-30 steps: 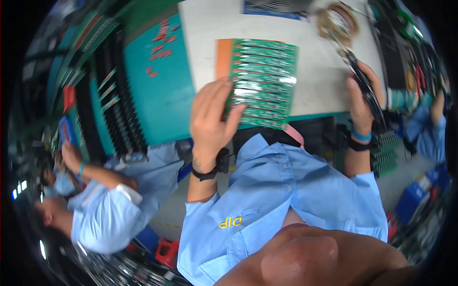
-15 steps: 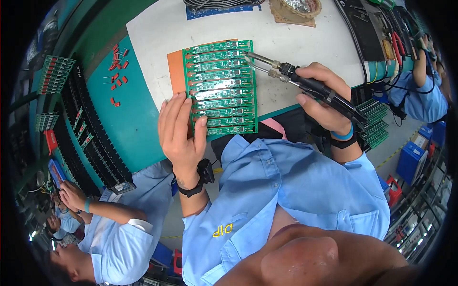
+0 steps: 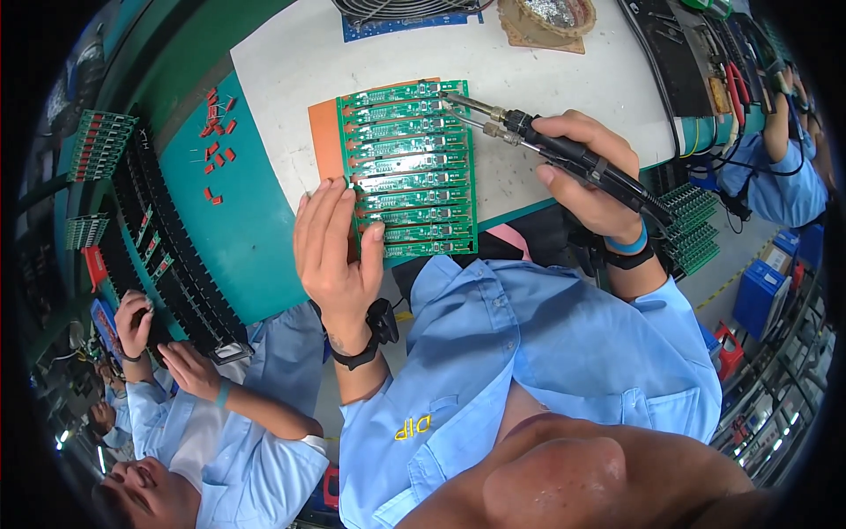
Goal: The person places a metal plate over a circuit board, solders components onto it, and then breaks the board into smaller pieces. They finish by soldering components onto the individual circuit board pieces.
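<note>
A green circuit board panel (image 3: pixel 410 166), made of several narrow strips, lies over an orange-brown sheet (image 3: pixel 327 141) on the white work surface. My left hand (image 3: pixel 333 238) rests along the panel's left edge with its fingers stretched out. Its thumb lies apart from them at the lower left strips. In my right hand (image 3: pixel 595 172) is a black soldering iron (image 3: pixel 582 159) with a thin metal feed tube beside its tip. The iron's tip points left and meets the right end of the top strip, as far as I can see.
Red components (image 3: pixel 216 152) lie scattered on the green mat (image 3: pixel 256 251). Black conveyor tracks (image 3: pixel 181 238) run down the left, where a co-worker's hands (image 3: pixel 189 370) are. A round pot (image 3: pixel 560 13) sits at the back. More green boards (image 3: pixel 692 225) are stacked at the right.
The iron's tip has shifted slightly up and left, to the top strip. The panel and my left hand sit slightly lower. The co-worker's hands have moved apart, near the track.
</note>
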The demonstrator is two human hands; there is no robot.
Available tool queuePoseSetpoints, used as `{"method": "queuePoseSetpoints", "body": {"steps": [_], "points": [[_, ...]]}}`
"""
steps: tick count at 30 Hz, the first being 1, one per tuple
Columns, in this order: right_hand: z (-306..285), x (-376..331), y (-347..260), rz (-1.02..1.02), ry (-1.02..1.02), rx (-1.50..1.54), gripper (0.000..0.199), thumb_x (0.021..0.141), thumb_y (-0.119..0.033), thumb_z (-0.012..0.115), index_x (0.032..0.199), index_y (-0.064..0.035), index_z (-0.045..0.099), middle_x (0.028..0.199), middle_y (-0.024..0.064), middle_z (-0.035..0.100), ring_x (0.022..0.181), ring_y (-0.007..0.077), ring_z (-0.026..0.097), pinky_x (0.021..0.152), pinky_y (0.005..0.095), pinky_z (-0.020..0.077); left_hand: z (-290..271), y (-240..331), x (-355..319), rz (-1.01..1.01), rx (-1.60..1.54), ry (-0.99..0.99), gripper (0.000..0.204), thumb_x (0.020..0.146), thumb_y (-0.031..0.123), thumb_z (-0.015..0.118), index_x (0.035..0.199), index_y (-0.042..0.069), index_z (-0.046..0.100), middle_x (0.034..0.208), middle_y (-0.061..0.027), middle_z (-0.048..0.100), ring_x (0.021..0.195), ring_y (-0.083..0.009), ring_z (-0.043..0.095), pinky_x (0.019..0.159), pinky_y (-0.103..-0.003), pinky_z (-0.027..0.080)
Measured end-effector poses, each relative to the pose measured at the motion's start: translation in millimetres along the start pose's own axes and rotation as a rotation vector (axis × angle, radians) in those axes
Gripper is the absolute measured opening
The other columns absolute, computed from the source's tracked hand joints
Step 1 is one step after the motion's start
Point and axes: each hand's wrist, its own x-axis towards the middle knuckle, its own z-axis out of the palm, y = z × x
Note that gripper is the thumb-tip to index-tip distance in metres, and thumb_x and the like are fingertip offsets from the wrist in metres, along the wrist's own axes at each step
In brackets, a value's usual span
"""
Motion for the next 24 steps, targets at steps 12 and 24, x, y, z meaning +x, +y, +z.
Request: {"method": "queuePoseSetpoints", "body": {"steps": [12,24], "points": [[0.5,0.6,0.9,-0.01,-0.005,0.006,0.044,0.079,0.002,0.073,0.122,0.0069,0.065,0.09,0.0123,0.064,0.08,0.0175,0.061,0.073,0.0288,0.0475,-0.3,0.7,1.3,0.006,0.001,0.006,0.038,0.088,0.016,0.077,0.121,-0.002,0.07,0.126,-0.0182,0.071,0.123,-0.0364,0.066,0.11,-0.053,0.046],[-12.4,-5.4,8.9,-0.019,0.307,-0.084,0.041,0.089,-0.002,0.072,0.128,0.0052,0.063,0.107,0.011,0.067,0.089,0.0168,0.064,0.085,0.0298,0.0524,-3.4,1.9,0.6,0.0,0.032,0.004,0.038,0.087,0.016,0.077,0.12,-0.002,0.07,0.126,-0.0183,0.071,0.121,-0.0364,0.066,0.11,-0.053,0.047]]}}
